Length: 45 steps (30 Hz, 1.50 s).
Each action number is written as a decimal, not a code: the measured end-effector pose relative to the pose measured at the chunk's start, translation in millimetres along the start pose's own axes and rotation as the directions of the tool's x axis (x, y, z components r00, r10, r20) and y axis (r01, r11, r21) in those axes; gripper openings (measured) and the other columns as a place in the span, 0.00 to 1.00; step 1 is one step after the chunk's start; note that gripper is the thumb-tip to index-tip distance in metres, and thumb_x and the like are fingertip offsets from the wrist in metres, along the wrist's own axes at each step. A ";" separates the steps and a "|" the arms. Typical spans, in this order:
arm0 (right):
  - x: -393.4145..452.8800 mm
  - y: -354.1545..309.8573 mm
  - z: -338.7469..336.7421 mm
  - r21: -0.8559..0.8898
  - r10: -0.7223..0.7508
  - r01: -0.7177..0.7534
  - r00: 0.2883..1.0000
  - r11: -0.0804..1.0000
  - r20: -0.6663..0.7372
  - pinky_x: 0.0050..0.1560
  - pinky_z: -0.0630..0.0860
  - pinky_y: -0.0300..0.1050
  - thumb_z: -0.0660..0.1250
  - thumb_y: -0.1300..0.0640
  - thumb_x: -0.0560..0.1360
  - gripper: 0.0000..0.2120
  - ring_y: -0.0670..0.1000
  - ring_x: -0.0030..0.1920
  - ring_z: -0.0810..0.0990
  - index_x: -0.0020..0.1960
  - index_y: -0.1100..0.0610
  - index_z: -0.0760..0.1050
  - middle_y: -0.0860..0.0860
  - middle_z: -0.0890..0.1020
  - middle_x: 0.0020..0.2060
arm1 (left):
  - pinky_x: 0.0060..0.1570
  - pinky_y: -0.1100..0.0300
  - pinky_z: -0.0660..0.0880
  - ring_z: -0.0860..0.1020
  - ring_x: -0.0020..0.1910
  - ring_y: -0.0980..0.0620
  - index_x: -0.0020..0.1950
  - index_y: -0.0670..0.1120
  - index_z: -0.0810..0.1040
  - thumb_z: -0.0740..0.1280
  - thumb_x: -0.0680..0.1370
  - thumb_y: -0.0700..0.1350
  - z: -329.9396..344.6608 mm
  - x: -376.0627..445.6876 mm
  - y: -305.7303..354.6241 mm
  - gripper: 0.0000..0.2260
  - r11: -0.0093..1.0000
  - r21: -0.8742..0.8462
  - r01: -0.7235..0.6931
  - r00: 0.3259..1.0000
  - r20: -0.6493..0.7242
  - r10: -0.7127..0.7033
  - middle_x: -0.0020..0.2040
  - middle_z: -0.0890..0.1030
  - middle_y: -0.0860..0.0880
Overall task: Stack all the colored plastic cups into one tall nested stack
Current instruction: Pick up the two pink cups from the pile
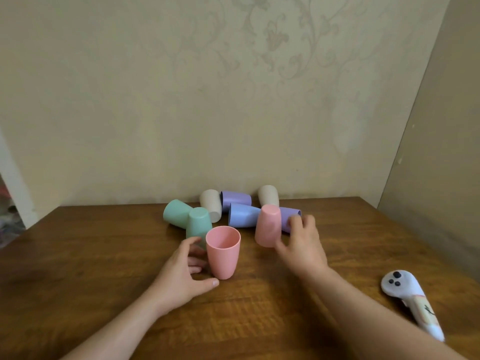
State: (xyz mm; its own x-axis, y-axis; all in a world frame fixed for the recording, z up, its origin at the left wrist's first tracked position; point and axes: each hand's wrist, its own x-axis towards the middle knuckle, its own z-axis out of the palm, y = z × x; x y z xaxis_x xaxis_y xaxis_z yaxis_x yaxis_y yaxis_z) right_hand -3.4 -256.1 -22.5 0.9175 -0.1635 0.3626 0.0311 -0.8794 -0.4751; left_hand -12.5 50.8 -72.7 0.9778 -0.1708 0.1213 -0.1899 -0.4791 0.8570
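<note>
The left hand [181,268] curls round an upright pink cup [223,252]; just right of it, the right hand [302,241] grips an upside-down pink cup [268,224], which likely needs flipping to nest inside.

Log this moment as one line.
stage: none nested yet | left hand: holds upright pink cup | right hand: grips inverted pink cup | rest: other cups loose on table

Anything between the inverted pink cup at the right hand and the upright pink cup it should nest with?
Nothing visible. Only bare table lies between the inverted pink cup and the upright pink cup, whose mouth is uncovered.
</note>
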 end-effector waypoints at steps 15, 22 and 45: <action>37.4 -33.1 9.7 -0.762 -0.444 0.566 0.797 0.313 0.410 0.46 0.80 0.54 0.71 0.48 0.77 0.10 0.62 0.55 0.84 0.52 0.49 0.88 0.51 0.84 0.52 | 0.56 0.62 0.84 0.82 0.57 0.66 0.78 0.68 0.59 0.84 0.60 0.66 2.0 -3.9 1.7 0.52 0.995 0.087 -0.044 0.993 -0.101 0.053 0.65 0.77 0.62; 23.6 -26.7 -7.3 -0.646 -0.374 0.466 0.882 0.604 0.287 0.60 0.70 0.59 0.69 0.52 0.76 0.23 0.66 0.64 0.73 0.70 0.50 0.70 0.55 0.71 0.70 | 0.56 0.60 0.84 0.84 0.57 0.60 0.81 0.61 0.64 0.83 0.60 0.65 1.9 -6.2 3.3 0.53 0.996 0.073 -0.045 0.994 -0.099 0.052 0.64 0.79 0.61; -26.8 2.0 41.6 0.518 0.098 -0.120 0.993 0.847 0.071 0.48 0.79 0.40 0.80 0.34 0.61 0.30 0.37 0.52 0.82 0.58 0.35 0.71 0.36 0.83 0.54 | 0.57 0.70 0.77 0.78 0.66 0.63 0.75 0.72 0.55 0.84 0.62 0.67 18.1 -3.6 20.4 0.50 0.990 0.119 -0.080 0.995 -0.047 0.086 0.73 0.70 0.67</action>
State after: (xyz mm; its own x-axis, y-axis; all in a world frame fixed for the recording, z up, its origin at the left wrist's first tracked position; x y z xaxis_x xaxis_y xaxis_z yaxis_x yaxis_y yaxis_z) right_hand -11.4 -234.8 -66.5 0.9420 -0.2164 0.2565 0.1212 -0.4933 -0.8614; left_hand -21.5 26.0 -64.7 0.9608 -0.1711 0.2182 -0.2771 -0.5632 0.7785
